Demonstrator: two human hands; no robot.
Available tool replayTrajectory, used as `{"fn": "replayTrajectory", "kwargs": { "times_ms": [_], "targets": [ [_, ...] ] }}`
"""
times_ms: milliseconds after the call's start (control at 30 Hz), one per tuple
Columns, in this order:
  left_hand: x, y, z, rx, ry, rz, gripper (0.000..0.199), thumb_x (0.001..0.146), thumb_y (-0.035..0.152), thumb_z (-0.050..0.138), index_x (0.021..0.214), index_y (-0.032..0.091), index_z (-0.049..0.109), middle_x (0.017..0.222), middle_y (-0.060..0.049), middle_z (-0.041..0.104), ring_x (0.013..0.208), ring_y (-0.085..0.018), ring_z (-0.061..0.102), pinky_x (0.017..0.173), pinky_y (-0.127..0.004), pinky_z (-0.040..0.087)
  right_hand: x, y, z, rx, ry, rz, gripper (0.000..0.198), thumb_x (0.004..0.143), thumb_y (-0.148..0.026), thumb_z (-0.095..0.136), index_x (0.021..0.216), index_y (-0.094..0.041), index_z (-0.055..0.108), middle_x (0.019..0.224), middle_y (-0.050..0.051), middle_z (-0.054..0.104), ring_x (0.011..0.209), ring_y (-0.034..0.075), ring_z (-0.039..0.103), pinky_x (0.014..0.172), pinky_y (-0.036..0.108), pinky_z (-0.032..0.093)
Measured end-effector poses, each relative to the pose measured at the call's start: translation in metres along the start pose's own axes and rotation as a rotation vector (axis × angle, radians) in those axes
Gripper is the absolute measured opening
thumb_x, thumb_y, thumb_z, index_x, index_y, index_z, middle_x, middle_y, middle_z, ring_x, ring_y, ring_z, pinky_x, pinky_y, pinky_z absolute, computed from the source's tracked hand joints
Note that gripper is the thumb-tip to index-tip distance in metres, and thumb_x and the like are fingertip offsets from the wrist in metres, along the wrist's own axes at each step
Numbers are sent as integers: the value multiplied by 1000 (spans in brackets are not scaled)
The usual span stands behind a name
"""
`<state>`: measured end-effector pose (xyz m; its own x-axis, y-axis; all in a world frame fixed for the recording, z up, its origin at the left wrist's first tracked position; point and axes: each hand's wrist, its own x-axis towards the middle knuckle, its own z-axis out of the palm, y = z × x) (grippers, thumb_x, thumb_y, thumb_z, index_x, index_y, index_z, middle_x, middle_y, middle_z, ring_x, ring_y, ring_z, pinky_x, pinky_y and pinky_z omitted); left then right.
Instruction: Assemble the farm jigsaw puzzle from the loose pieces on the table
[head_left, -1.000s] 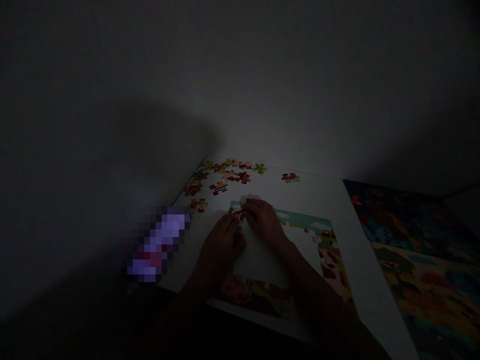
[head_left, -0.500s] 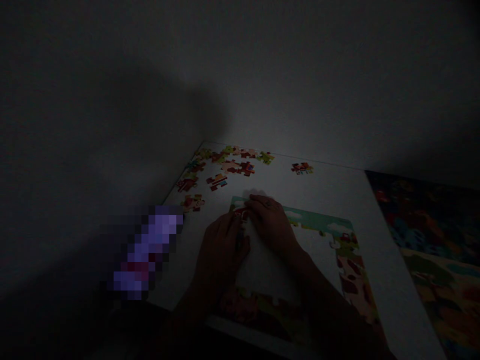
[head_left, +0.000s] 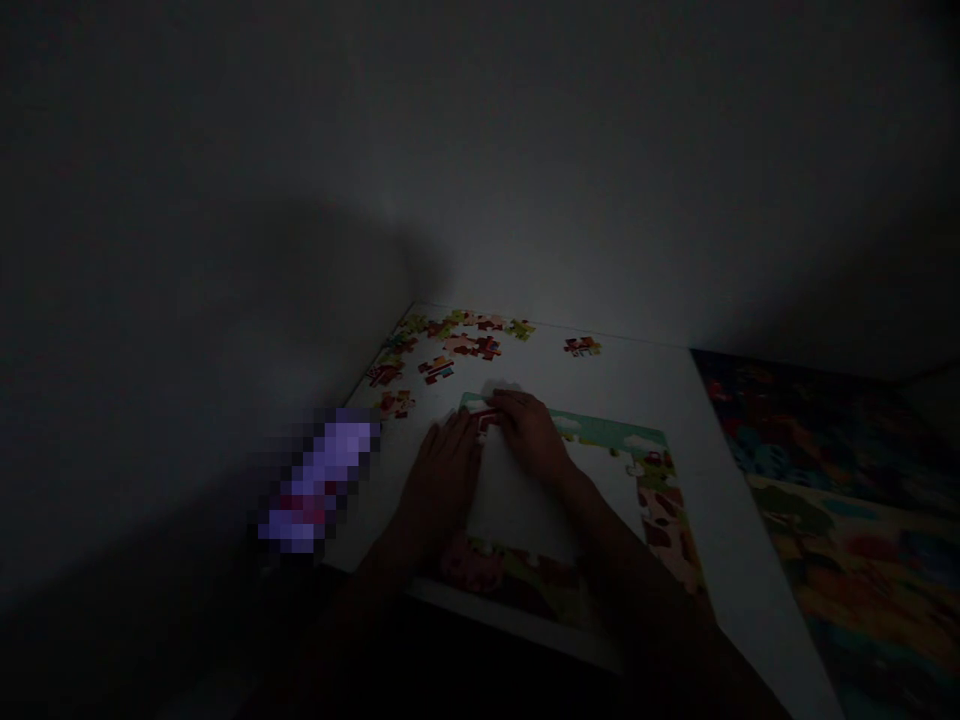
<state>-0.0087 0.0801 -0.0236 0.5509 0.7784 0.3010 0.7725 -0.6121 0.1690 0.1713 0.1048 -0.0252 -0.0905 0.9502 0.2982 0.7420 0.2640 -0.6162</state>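
A jigsaw puzzle (head_left: 600,428) lies on the white surface, with its border joined around an uncovered middle. My left hand (head_left: 442,475) rests flat over the left border, fingers stretched forward. Across the upper left corner, my right hand (head_left: 529,430) presses down with its fingers laid over the top border. Between the two hands shows a red and white puzzle piece (head_left: 487,420), touched by the fingertips and partly covered by them. Dim light makes the finger contact hard to see. Neither hand lifts anything.
Several loose puzzle pieces (head_left: 461,345) are scattered at the back left, and a small group of pieces (head_left: 583,346) lies apart at the back. Colourful picture sheets (head_left: 795,510) lie on the right. A blurred, glowing purple object (head_left: 322,480) is at the left edge. A wall rises behind.
The view has shifted slightly. My left hand has flattened, its thumb no longer standing out, and more of the red and white piece shows between the hands. My right hand stays at the corner.
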Motion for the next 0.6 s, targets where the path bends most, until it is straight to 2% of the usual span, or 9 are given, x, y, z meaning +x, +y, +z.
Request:
{"fn": "replayTrajectory", "kwargs": {
  "times_ms": [67, 133, 200, 267, 333, 400, 433, 500, 600],
  "targets": [
    [-1, -1, 1, 22, 1, 13, 48, 103, 27, 24, 143, 10, 46, 150, -14, 44, 142, -26, 38, 116, -48, 32, 4, -3, -5, 50, -3, 22, 34, 88, -7, 49, 114, -17, 68, 129, 10, 64, 120, 21, 58, 108, 37, 42],
    [0, -2, 1, 35, 5, 16, 50, 103, 28, 22, 143, 7, 45, 150, -16, 44, 142, -27, 38, 116, -49, 32, 8, -10, -23, 88, 17, 47, 36, 87, -7, 47, 115, -17, 67, 131, 10, 63, 123, 19, 58, 108, 36, 43],
    [1, -3, 1, 40, 3, 27, 52, 103, 29, 21, 142, 6, 46, 149, -16, 44, 141, -28, 39, 115, -50, 32, 11, -20, -57, 102, 75, 37, 36, 89, -10, 45, 116, -18, 66, 132, 8, 62, 125, 19, 56, 110, 38, 41],
    [3, -4, 2, 49, 4, 39, 53, 103, 30, 20, 142, 6, 47, 149, -16, 45, 140, -28, 40, 115, -49, 32, 8, -31, -102, 107, 146, -12, 34, 93, -17, 45, 120, -20, 65, 132, 7, 63, 126, 20, 56, 111, 42, 39],
    [5, -6, 4, 60, 0, 48, 55, 102, 32, 19, 142, 6, 48, 149, -16, 45, 141, -28, 40, 115, -49, 32, -5, -40, -147, 122, 225, -52, 33, 96, -27, 46, 123, -21, 63, 134, 8, 62, 126, 21, 56, 110, 43, 40],
    [8, -8, 7, 72, 0, 44, 56, 102, 32, 18, 142, 6, 47, 149, -16, 44, 140, -29, 40, 115, -50, 33, -27, -42, -176, 113, 311, -47, 36, 98, -36, 45, 125, -22, 62, 137, 8, 59, 129, 22, 53, 111, 43, 39],
    [9, -9, 9, 78, 1, 42, 57, 102, 32, 18, 142, 5, 47, 149, -17, 44, 140, -30, 40, 114, -51, 33, -41, -38, -182, 91, 350, -22, 38, 99, -40, 43, 126, -22, 62, 140, 8, 57, 131, 22, 51, 112, 44, 38],
    [13, -11, 12, 90, 8, 49, 58, 101, 32, 18, 142, 4, 48, 149, -18, 44, 139, -31, 41, 113, -52, 34, -69, -22, -175, 11, 398, 76, 44, 100, -45, 39, 129, -21, 61, 146, 11, 51, 135, 24, 47, 113, 46, 36],
    [15, -14, 15, 100, 23, 78, 58, 100, 33, 19, 140, 5, 50, 148, -19, 45, 139, -32, 42, 112, -54, 35, -104, 13, -137, -189, 324, 282, 58, 99, -49, 36, 140, -11, 50, 155, 20, 34, 144, 31, 34, 115, 52, 31]
  ]
}}
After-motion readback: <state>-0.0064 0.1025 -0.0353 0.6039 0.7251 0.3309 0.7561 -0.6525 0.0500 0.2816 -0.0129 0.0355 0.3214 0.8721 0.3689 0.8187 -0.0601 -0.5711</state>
